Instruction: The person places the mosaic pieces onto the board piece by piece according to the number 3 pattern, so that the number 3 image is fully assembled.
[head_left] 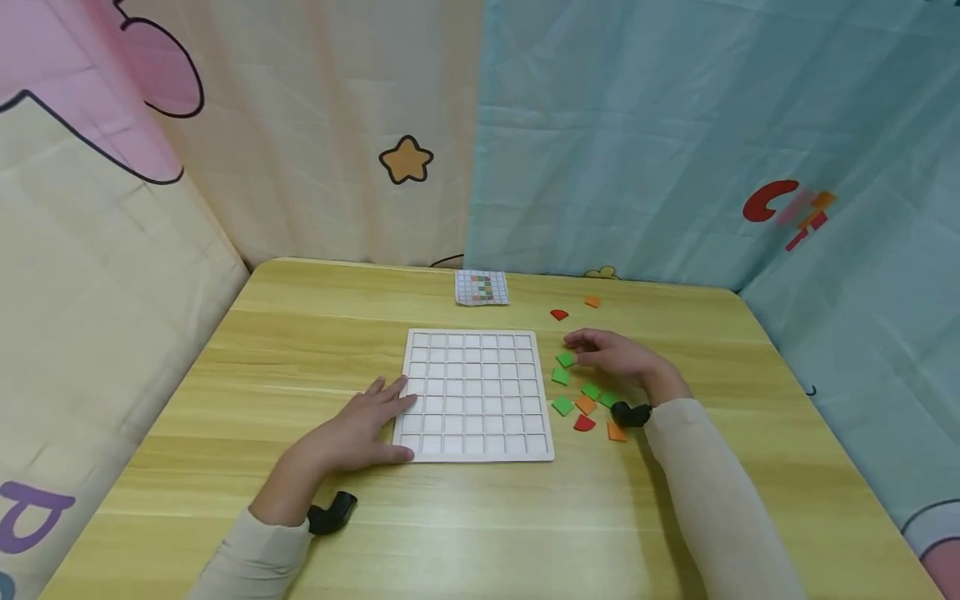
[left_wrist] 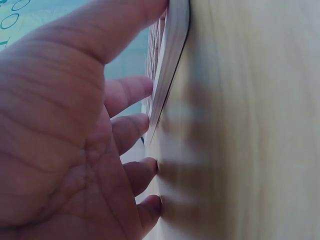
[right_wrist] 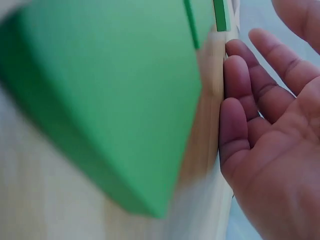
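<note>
A white square board (head_left: 472, 332) with a grid of shallow cells lies flat on the table. My left hand (head_left: 352, 429) rests at its left side with fingers spread, thumb and some fingertips on the rim. In the left wrist view, two fingers (left_wrist: 142, 175) touch the tabletop beside the board's edge. To the right of the board, my right hand (head_left: 618, 354) is low over the table, its thumb beside a green square tile (head_left: 565, 359). In the right wrist view its loosely bent fingers (right_wrist: 234, 120) touch the table, with nothing between thumb and fingers. Another green tile (right_wrist: 120, 100) looms close to that camera.
Several green, orange and red tiles lie near the right forearm, including an orange square (head_left: 617, 432) and a red quarter-round (head_left: 584, 423). Farther back are a red piece (head_left: 558, 315), an orange piece (head_left: 592, 301) and a pattern card (head_left: 482, 287). Curtains hang behind the wooden table (head_left: 472, 542).
</note>
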